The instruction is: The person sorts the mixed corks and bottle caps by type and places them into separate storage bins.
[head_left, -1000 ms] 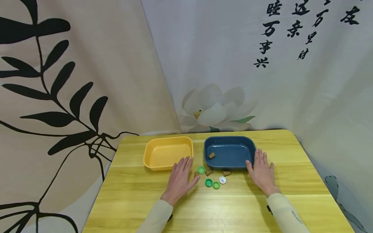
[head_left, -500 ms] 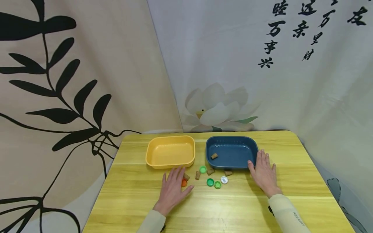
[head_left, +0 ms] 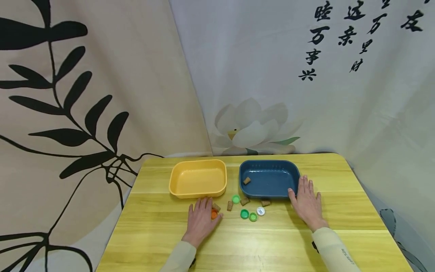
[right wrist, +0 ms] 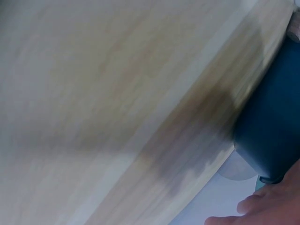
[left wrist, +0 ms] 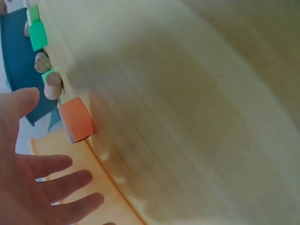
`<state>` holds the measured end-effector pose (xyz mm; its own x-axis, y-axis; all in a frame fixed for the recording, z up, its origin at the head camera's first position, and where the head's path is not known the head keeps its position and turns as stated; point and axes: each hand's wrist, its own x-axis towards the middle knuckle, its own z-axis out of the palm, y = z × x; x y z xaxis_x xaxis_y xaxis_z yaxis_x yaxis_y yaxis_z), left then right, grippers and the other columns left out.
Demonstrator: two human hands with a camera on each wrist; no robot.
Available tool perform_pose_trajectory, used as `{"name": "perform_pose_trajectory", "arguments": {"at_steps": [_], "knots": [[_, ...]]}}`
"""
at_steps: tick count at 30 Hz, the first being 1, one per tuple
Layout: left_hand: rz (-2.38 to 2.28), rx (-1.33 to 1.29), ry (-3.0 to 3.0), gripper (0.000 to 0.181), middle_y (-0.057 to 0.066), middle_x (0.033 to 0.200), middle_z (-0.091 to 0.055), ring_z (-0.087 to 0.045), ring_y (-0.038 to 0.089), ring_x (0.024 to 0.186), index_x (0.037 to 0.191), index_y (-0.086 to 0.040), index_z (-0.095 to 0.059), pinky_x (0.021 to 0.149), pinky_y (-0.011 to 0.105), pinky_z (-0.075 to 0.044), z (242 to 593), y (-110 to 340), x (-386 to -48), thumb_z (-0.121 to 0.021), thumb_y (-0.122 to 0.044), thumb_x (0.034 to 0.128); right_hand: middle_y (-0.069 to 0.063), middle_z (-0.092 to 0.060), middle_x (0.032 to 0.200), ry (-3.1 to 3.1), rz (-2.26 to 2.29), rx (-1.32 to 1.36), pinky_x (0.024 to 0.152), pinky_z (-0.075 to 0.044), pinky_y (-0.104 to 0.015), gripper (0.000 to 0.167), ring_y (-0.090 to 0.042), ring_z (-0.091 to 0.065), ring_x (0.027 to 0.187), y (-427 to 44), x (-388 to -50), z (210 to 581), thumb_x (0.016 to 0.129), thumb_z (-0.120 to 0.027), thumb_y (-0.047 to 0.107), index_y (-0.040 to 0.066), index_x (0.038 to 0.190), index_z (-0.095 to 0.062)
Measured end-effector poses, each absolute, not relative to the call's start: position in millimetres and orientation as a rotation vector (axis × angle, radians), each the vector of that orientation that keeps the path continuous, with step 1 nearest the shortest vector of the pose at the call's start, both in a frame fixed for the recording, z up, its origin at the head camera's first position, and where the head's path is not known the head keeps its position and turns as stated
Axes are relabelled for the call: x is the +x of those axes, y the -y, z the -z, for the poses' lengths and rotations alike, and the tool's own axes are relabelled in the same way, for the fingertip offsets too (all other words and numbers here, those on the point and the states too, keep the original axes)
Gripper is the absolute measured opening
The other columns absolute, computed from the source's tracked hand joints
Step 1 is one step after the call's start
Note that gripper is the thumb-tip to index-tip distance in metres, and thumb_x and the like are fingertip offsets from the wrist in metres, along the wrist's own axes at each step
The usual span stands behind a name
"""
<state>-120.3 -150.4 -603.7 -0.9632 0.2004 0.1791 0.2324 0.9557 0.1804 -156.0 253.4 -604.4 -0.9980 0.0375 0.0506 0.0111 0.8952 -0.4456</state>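
My left hand (head_left: pixel 201 223) is over the table in front of the yellow tray (head_left: pixel 198 194), fingers extended and thumb spread. Beside its thumb and fingers lie an orange cap (head_left: pixel 214 214) and a cork (head_left: pixel 216 207); the left wrist view shows the orange cap (left wrist: pixel 77 117) standing apart from the fingers, with nothing held. My right hand (head_left: pixel 308 204) rests with straight fingers at the right end of the blue tray (head_left: pixel 268 195), thumb near its front corner. One cork (head_left: pixel 247 181) lies inside the blue tray.
Between the hands lie green caps (head_left: pixel 244 214), a white cap (head_left: pixel 260 211) and several corks (head_left: pixel 230 206) on the wooden table (head_left: pixel 265 249). A printed curtain (head_left: pixel 153 94) hangs behind the table's far edge.
My left hand has moved left and toward the near edge, uncovering the orange cap and a cork beside it. My right hand stays by the blue tray. The head view has shifted slightly.
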Motion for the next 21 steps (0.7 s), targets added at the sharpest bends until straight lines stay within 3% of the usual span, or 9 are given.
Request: {"name": "perform_pose_trajectory", "arguments": {"at_steps": [5, 9, 16, 21], "knots": [[0.252, -0.346, 2.889, 0.044, 0.012, 0.112, -0.072, -0.067, 0.034, 0.107, 0.111, -0.012, -0.072, 0.088, 0.056, -0.054, 608.1, 146.2, -126.8, -0.076, -0.051, 0.0901, -0.029, -0.003, 0.169, 2.998, -0.715, -0.038, 0.11, -0.008, -0.082, 0.083, -0.052, -0.007, 0.154, -253.1, -155.8, 604.7, 0.111, -0.028, 0.053, -0.008, 0.162, -0.006], [0.247, -0.355, 2.839, 0.024, 0.001, 0.09, -0.07, -0.069, 0.027, 0.088, 0.087, -0.022, -0.07, 0.074, 0.047, -0.056, 611.1, 142.7, -130.3, -0.084, -0.041, 0.0861, -0.028, -0.001, 0.17, 3.001, -0.713, -0.035, 0.11, -0.008, -0.082, 0.084, -0.052, -0.007, 0.154, -252.6, -156.3, 605.9, 0.111, -0.026, 0.054, -0.008, 0.162, -0.004], [0.254, -0.363, 2.758, 0.019, -0.001, 0.074, -0.064, -0.066, 0.024, 0.073, 0.073, -0.018, -0.065, 0.066, 0.045, -0.056, 611.9, 137.5, -133.4, -0.082, -0.022, 0.0818, -0.028, -0.003, 0.17, 2.994, -0.711, -0.041, 0.11, -0.009, -0.081, 0.085, -0.052, -0.008, 0.154, -251.7, -155.6, 603.4, 0.11, -0.025, 0.056, -0.008, 0.162, -0.006], [0.259, -0.39, 2.695, 0.022, -0.002, 0.07, -0.062, -0.065, 0.023, 0.069, 0.07, -0.019, -0.061, 0.063, 0.043, -0.055, 612.8, 135.7, -133.3, -0.081, -0.019, 0.0799, -0.028, -0.004, 0.17, 3.003, -0.719, -0.048, 0.111, -0.009, -0.081, 0.085, -0.051, -0.007, 0.154, -251.1, -154.7, 601.4, 0.11, -0.027, 0.055, -0.008, 0.162, -0.006]]}}
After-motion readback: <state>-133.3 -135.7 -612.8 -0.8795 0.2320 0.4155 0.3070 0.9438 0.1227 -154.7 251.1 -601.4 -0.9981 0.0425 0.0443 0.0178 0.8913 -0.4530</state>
